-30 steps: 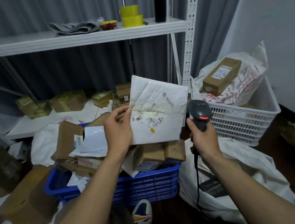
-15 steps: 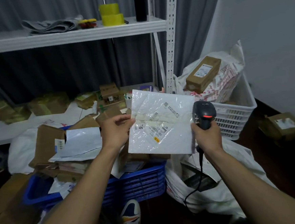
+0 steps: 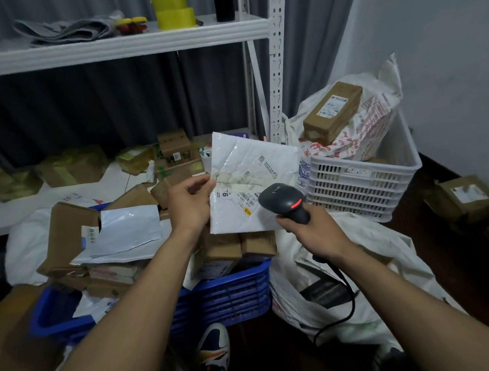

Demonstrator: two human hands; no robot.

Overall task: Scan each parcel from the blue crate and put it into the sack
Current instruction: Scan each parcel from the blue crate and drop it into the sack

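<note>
A white padded parcel (image 3: 253, 167) is held up in front of a handheld scanner (image 3: 282, 201).

The parcel hangs over the right end of the blue crate (image 3: 231, 297), its printed label facing the viewer. The left hand (image 3: 189, 204) pinches its left edge between thumb and fingers. The right hand (image 3: 308, 227) is curled round the scanner's handle; the scanner's head overlaps the parcel's lower right corner and shows a red light. The crate below is piled with brown boxes and mailers. A white sack (image 3: 374, 251) lies just right of the crate, with a white slatted basket (image 3: 363, 187) behind it.
</note>
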